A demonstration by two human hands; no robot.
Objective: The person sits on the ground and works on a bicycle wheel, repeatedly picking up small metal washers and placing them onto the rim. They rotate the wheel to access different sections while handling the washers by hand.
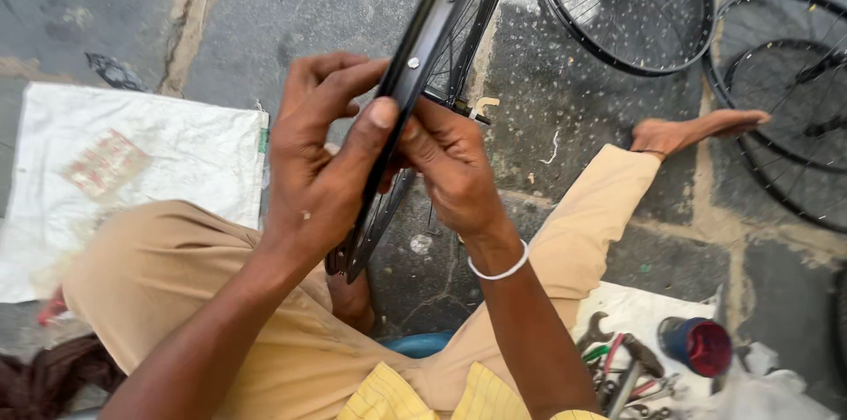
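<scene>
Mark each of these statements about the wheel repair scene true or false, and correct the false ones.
1. Both hands grip the black wheel rim. True: the left hand and right hand hold it from either side.
2. The right wrist is bare. False: it wears a white bangle.
3. More wheels lie on the paved ground. True: one wheel lies at the top and others at the right.
4. The tools lie on the white sack at the left. False: the tools lie at the lower right, beside a blue and red can; the sack holds none.
5. The person wears shoes. False: the foot is bare.
</scene>
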